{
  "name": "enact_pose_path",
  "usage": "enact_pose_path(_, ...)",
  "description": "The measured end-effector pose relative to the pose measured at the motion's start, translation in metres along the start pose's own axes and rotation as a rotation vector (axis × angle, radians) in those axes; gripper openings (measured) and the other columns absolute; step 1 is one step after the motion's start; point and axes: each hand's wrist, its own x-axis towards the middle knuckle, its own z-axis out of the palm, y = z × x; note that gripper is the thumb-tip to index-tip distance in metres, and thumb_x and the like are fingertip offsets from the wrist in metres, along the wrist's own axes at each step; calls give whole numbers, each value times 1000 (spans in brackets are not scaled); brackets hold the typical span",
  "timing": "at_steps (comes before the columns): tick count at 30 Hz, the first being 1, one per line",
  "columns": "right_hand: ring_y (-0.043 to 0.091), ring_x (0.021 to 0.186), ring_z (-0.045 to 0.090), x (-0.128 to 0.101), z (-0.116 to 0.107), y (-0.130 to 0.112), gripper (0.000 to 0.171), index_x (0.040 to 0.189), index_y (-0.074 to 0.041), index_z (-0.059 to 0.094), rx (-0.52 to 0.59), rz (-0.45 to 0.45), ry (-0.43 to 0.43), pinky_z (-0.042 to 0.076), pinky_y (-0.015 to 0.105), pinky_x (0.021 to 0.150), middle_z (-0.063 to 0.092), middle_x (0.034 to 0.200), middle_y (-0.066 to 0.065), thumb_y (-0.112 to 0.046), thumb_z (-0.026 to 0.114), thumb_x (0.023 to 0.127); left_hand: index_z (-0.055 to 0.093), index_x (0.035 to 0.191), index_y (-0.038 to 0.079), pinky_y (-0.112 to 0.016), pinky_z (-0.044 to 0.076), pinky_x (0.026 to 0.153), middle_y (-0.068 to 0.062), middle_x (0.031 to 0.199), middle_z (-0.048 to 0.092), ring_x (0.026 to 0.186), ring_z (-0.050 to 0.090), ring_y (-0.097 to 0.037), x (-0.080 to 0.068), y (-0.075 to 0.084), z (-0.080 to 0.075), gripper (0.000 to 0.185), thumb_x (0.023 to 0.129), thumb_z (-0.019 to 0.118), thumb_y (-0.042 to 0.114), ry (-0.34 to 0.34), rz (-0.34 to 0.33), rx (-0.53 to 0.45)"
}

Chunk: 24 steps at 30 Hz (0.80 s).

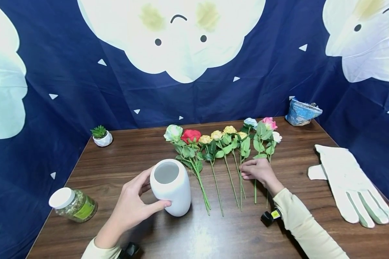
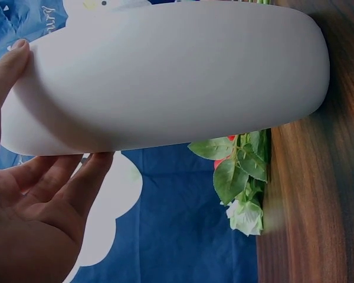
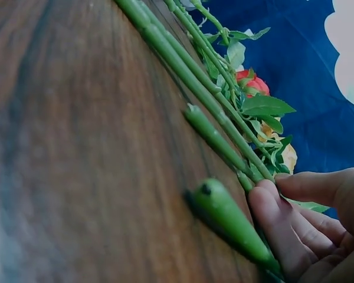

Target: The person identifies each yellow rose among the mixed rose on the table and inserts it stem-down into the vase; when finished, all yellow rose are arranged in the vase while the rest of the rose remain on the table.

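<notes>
Head view: left hand (image 1: 134,201) grasps the matte white ceramic vase (image 1: 171,187), upright on the dark wooden table (image 1: 123,158). Right hand (image 1: 258,170) pinches green flower stems (image 1: 240,183) in the row of artificial roses (image 1: 220,138).

Left wrist view: thumb and fingers (image 2: 76,183) wrap the vase (image 2: 171,76).

Right wrist view: fingertips (image 3: 271,212) curl onto a stem (image 3: 224,215) lying on the table.

head: high, looking down | wrists: close, table-level | shared: flower stems (image 1: 228,176)
</notes>
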Motion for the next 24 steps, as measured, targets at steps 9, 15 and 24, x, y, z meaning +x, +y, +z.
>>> enact_pose_path(9, 8, 62, 69, -1, -3, -1, 31, 118, 27, 58, -31, -14, 40, 62, 24, 63, 76, 84, 13, 8, 61, 94, 60, 141, 6, -13, 55, 89, -7, 117, 74, 103, 68, -4, 1, 0, 0, 87, 63, 98, 8, -8, -15, -2)
enact_pose_path(15, 10, 64, 69, -5, -6, -4, 31, 119, 28, 56, 14, -15, 57, 62, 23, 65, 75, 83, 12, 9, 60, 95, 59, 141, 6, -13, 55, 89, -8, 118, 74, 104, 68, -5, 1, 0, 0, 87, 63, 98, 7, -8, -13, -9)
enact_pose_path(24, 10, 64, 71, -7, -8, -11, 33, 123, 28, 54, 39, -39, 86, 63, 24, 66, 74, 86, 10, 9, 59, 97, 60, 140, 5, -13, 55, 89, -9, 115, 74, 102, 69, -5, 0, -1, 0, 87, 63, 98, 5, -3, 2, -18)
